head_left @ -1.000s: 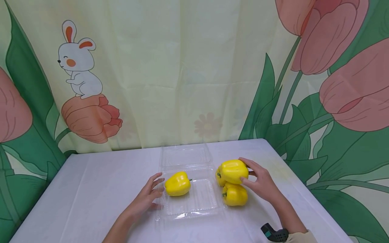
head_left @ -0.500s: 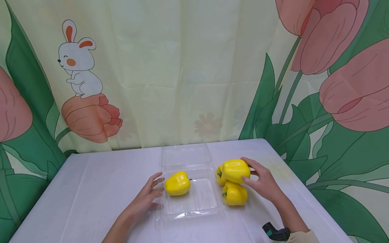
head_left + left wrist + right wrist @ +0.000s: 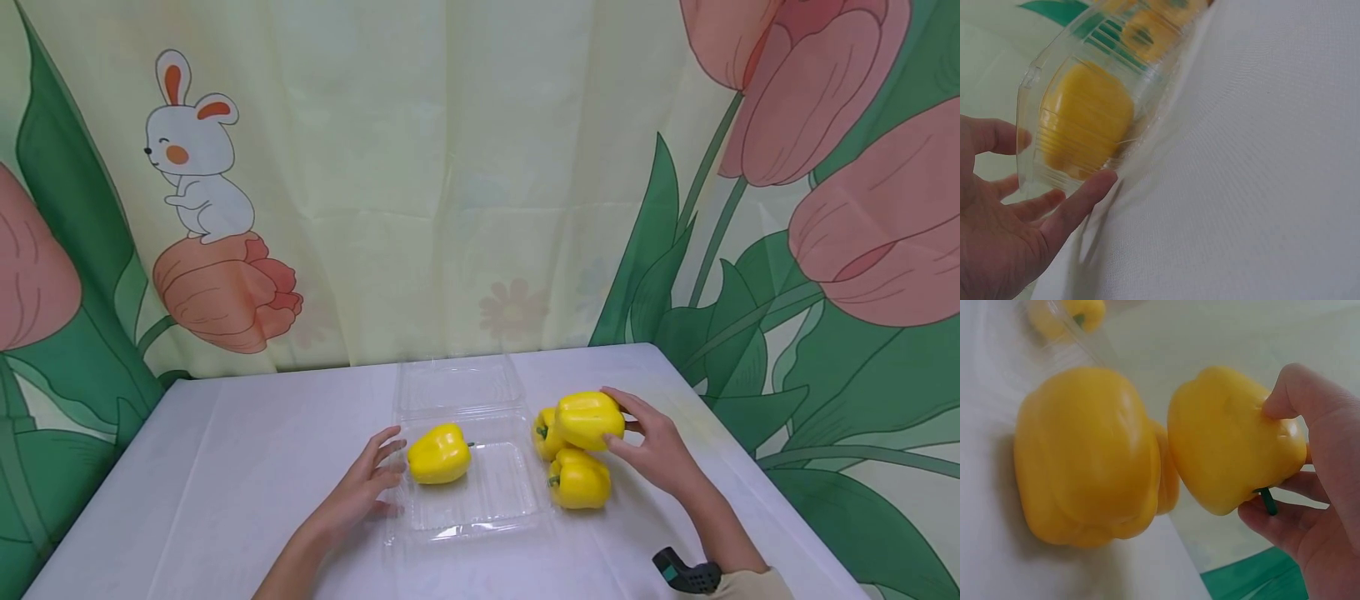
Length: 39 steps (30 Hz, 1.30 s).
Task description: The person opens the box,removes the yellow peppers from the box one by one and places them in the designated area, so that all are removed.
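Note:
My right hand (image 3: 651, 442) grips a yellow bell pepper (image 3: 589, 420), thumb on one side and fingers on the other, raised above two more. In the right wrist view its green stem (image 3: 1267, 501) points toward the palm. Beneath it, one yellow pepper (image 3: 581, 479) lies nearer me and another (image 3: 546, 435) sits behind, partly covered. A further yellow pepper (image 3: 439, 454) lies in the left half of a clear plastic clamshell box (image 3: 510, 492). My left hand (image 3: 365, 479) is at the box's left side, fingers relaxed and spread, thumb (image 3: 1088, 200) by its lower edge.
The box's clear lid (image 3: 457, 387) lies folded back toward the rear of the table. A white cloth (image 3: 262, 467) covers the table. Behind it hangs a printed curtain (image 3: 375, 183). A black wrist device (image 3: 686, 575) is on my right forearm.
My right hand has moved slightly right and up with its bell pepper, uncovering more of the rear one. The left hand and the box stay where they were.

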Motion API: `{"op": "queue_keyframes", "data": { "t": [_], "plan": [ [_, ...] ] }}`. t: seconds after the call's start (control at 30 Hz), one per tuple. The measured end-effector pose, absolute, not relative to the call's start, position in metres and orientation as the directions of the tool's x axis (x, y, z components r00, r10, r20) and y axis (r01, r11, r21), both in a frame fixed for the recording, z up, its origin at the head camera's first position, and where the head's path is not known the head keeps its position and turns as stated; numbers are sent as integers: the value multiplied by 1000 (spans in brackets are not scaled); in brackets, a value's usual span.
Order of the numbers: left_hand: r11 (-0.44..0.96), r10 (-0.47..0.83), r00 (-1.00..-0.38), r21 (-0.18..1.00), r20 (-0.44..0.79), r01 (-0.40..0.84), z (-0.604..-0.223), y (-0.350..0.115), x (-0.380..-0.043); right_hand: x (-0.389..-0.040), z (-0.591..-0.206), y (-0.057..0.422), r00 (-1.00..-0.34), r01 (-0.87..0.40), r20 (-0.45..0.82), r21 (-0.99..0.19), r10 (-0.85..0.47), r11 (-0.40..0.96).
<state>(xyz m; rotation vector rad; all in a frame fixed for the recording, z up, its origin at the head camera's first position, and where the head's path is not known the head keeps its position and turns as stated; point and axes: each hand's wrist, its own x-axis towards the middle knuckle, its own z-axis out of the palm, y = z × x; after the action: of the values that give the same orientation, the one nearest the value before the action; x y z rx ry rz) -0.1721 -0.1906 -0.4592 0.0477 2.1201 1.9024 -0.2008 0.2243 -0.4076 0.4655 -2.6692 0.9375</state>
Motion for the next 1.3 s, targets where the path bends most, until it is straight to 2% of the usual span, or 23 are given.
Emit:
{"op": "queue_keyframes", "data": {
  "t": [1.3],
  "plan": [
    [131,215,-955,975,-204,-179,-461,-190,-174,-207,-411,238,-925,-351,337,-575,-176,740]
  ]
}}
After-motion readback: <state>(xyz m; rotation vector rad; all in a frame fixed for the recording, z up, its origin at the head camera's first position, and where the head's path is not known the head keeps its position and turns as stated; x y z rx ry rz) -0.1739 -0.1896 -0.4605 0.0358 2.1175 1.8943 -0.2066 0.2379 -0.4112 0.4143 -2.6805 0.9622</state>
